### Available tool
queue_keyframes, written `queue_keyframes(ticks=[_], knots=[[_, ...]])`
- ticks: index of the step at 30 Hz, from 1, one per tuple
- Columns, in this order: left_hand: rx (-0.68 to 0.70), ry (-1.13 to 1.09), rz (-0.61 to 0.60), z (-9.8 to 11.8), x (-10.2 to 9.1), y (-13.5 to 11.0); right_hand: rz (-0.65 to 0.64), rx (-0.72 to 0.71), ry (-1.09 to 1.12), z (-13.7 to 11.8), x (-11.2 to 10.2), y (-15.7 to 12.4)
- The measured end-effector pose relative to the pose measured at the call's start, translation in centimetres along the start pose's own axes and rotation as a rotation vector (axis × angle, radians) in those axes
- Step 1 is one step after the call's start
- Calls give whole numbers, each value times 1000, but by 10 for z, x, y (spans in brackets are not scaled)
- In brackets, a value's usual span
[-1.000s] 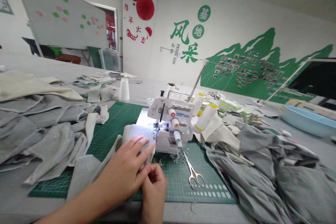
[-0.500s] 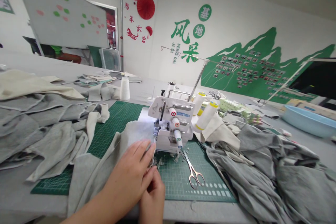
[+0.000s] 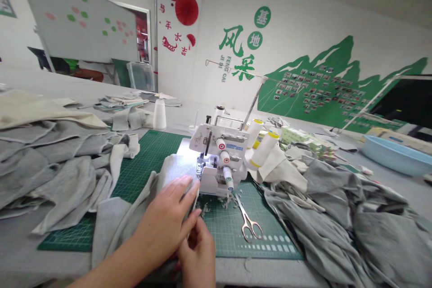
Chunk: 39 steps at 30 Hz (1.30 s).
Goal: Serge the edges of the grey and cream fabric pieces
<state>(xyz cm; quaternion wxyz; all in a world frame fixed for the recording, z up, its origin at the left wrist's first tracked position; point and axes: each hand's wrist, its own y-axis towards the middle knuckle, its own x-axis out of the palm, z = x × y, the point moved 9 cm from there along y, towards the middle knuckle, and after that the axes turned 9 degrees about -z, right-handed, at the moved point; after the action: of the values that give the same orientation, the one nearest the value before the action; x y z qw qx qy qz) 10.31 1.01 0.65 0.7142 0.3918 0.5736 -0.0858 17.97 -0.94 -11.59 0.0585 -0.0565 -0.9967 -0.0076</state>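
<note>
A piece of light grey fabric (image 3: pixel 175 167) runs under the lit presser foot of a white overlock sewing machine (image 3: pixel 219 155) and hangs over the table's front edge. My left hand (image 3: pixel 168 213) lies flat on this cloth just before the foot, fingers stretched forward and thumb apart near the cloth's right edge. Below it, my right hand (image 3: pixel 197 249) is closed, thumb and fingers pinching the edge of the same fabric; part of its grip is hidden behind my left hand. Small scissors (image 3: pixel 248 220) with copper-coloured handles lie right of my hands, tips near the machine.
Under the machine is a green cutting mat (image 3: pixel 253 240) with lint scraps. Grey fabric pieces (image 3: pixel 67 175) pile up on the left; more grey cloth (image 3: pixel 330 216) heaps on the right. Thread cones (image 3: pixel 266 148) stand behind the machine, a white cone (image 3: pixel 159 114) farther left, a blue basin (image 3: pixel 398 153) far right.
My right hand has shifted slightly down and right along the fabric edge. The left thumb has spread outward. The fabric's front part has moved a little.
</note>
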Motion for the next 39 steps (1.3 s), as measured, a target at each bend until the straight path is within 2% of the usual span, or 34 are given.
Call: queue_keyframes(ticks=[6, 8, 10, 12, 15, 20, 22, 25, 27, 29, 32, 34, 37, 39], knots=[[40, -15, -38, -7, -1, 4, -215, 280, 414, 41, 29, -10], [68, -31, -58, -10, 1, 4, -191, 258, 569, 41, 31, -10], [97, -51, -65, -12, 1, 3, -122, 201, 624, 35, 26, -7], [129, -73, -60, -14, 1, 0, -61, 149, 547, 26, 20, -3], [168, -104, -61, -18, 2, -3, 33, 111, 298, 14, 6, 1], [172, -125, -82, -23, 3, -2, -36, 104, -60, 11, -1, 0], [169, -119, -73, -23, 2, 0, -3, 25, -266, 5, -11, -2], [171, -112, -58, -23, 1, 1, 115, -166, -549, -13, -26, -10], [169, -110, -63, -23, 2, 2, 158, -223, -578, -16, -33, -13], [162, -112, -71, -23, 2, 2, 116, -194, -430, -9, -36, -13], [145, -140, -81, -24, 2, 1, -15, -99, -26, 10, -29, -11], [116, -176, -82, -26, 2, 1, -51, -29, 234, 21, -23, -12], [86, -217, -73, -28, 0, 2, -32, 46, 483, 31, -11, -13], [91, -222, -69, -28, 0, 2, 48, 13, 478, 28, -9, -13]])
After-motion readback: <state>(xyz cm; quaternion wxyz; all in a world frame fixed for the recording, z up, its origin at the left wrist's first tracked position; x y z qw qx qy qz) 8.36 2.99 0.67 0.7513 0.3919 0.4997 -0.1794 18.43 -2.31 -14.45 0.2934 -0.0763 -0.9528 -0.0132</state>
